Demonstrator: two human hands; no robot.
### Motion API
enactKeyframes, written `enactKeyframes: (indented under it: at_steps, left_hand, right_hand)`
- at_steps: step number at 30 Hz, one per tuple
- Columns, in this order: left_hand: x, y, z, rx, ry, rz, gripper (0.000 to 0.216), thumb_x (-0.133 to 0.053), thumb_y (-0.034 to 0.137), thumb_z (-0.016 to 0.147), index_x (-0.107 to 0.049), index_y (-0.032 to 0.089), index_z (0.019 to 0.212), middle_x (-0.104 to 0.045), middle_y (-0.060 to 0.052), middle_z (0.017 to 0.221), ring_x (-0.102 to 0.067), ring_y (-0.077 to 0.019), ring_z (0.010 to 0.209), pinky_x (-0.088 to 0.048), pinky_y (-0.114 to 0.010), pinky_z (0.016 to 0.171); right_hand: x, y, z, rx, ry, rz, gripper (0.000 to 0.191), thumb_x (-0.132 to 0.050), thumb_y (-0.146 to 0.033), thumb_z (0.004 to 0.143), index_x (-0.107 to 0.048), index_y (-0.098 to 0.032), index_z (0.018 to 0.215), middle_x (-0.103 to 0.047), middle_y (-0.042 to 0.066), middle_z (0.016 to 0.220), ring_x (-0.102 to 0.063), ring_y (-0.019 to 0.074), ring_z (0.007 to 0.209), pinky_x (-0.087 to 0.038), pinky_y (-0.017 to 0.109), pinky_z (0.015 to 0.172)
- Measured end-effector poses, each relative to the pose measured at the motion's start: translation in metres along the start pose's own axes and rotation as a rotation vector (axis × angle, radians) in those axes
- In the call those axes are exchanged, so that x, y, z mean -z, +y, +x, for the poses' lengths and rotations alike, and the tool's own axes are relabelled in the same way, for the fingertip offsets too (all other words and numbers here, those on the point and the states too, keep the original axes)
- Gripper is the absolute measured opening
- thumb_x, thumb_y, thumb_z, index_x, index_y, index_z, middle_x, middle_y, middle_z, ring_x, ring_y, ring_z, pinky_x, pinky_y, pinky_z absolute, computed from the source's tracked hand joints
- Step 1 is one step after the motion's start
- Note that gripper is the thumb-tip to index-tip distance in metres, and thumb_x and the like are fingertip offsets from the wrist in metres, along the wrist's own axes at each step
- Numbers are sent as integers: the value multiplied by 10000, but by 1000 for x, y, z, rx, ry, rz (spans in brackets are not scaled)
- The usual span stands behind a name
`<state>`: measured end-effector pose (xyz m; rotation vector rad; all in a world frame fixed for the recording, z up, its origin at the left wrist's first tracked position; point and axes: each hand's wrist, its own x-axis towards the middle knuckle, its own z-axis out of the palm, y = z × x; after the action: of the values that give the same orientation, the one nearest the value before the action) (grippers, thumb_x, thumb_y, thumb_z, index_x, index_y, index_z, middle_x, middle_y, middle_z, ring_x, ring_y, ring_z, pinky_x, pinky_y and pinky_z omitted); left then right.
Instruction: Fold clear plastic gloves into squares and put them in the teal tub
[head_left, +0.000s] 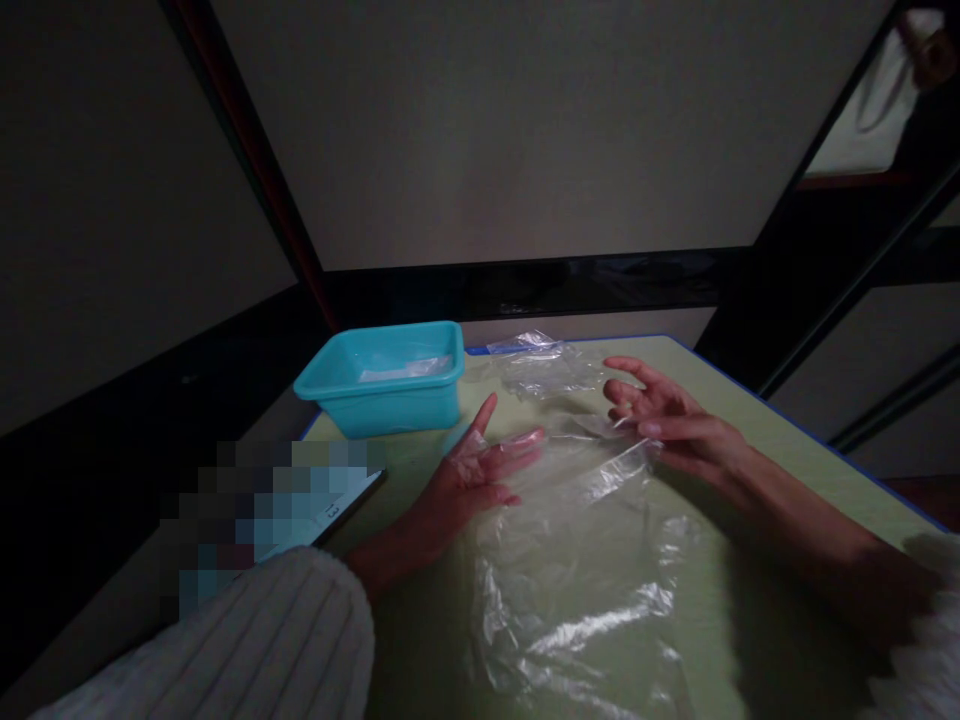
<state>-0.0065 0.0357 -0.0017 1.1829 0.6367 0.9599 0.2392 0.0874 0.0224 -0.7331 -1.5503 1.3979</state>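
A clear plastic bag (577, 580) hangs and spreads over the table between my two hands, its upper edge raised. My left hand (480, 470) has its fingers stretched out and apart, with thin film lying across them; it looks partly inside the bag's mouth. On the other side, my right hand (675, 415) pinches the bag's upper edge between thumb and fingers, with the other fingers loosely curled. Farther back lies a second crumpled piece of clear plastic film (547, 365), apart from both hands.
A turquoise plastic basin (401, 410) stands at the table's back left, with some whitish film inside. Left of my forearm is a flat object, perhaps a tablet (330, 510), partly blurred out. The pale green table (810, 480) has a blue edge. Cabinet panels (487, 140) rise behind it.
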Motion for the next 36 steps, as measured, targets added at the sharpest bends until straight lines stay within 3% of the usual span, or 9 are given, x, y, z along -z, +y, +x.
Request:
enactKeyframes:
  at_steps: [4, 7, 11, 15, 18, 21, 27, 32, 36]
  left_hand:
    - [8, 0, 7, -24, 116, 90, 1017, -596, 71, 694, 68, 327, 1421, -382, -120, 1412, -465, -251, 1214, -473, -213, 685]
    - [14, -5, 12, -84, 182, 163, 1061, -618, 109, 652, 90, 294, 1421, -279, -153, 1458, -433, -283, 1236, -469, -299, 790]
    - [12, -7, 11, -189, 336, 335, 996, -612, 121, 648, -10, 236, 1432, -141, -140, 1501, -323, -302, 1303, -317, -404, 1013]
    - [4, -5, 2, -334, 561, 658, 811, -564, 48, 680, -231, 233, 1396, -237, -70, 1478, -239, -261, 1343, -128, -388, 1111]
    - [-1, -6, -6, -511, 610, 825, 681, -548, 19, 701, -383, 279, 1308, -301, -23, 1447, -219, -249, 1351, -94, -406, 1122]
    - [-6, -10, -14, -628, 402, 989, 519, -522, 21, 749, -505, 272, 1203, -371, -27, 1414, -255, -253, 1340, -149, -450, 1107]
    - [-14, -8, -19, -475, -444, 1123, 407, -528, 158, 838, -527, 200, 1243, -442, -102, 1371, -371, -252, 1290, -252, -434, 1076]
    - [-15, -2, -19, -380, -602, 1175, 543, -572, 293, 840, -403, 192, 1346, -307, -102, 1435, -264, -260, 1339, -176, -419, 1105]
    - [-16, 0, -20, -345, -640, 1169, 571, -560, 321, 848, -348, 232, 1370, -293, -78, 1443, -241, -256, 1347, -153, -423, 1109]
  right_hand:
    - [10, -1, 5, 38, 318, -152, 413, -657, -310, 607, -477, -290, 978, -563, 15, 963, -547, 150, 707, -461, 351, 705]
    - [9, 10, 9, -3, 407, -290, 355, -680, -301, 592, -489, -242, 884, -568, 21, 912, -555, 156, 732, -459, 349, 742]
    - [2, 22, 10, -64, 223, -447, 304, -653, -378, 641, -500, -194, 828, -560, 28, 814, -551, 160, 706, -462, 334, 682]
    - [-1, 24, 4, -100, -41, -656, 311, -619, -415, 703, -501, -168, 849, -524, 14, 750, -507, 145, 649, -430, 292, 577]
    - [0, 22, 0, -118, -99, -831, 325, -625, -418, 692, -504, -163, 854, -471, -14, 676, -451, 135, 593, -382, 273, 516]
    - [1, 20, -2, -146, -139, -919, 267, -630, -399, 675, -499, -178, 746, -451, -23, 635, -423, 127, 563, -353, 264, 494]
    - [-5, 16, -2, -178, -261, -638, 267, -567, -408, 747, -448, -186, 660, -463, -30, 634, -451, 113, 576, -364, 260, 527]
    - [-9, 10, -3, -256, -350, -306, 271, -620, -360, 743, -408, -193, 769, -501, -50, 651, -500, 97, 612, -384, 246, 565]
    - [0, 8, -2, -284, -348, -300, 342, -677, -293, 672, -440, -194, 897, -481, -77, 636, -461, 75, 538, -370, 230, 516]
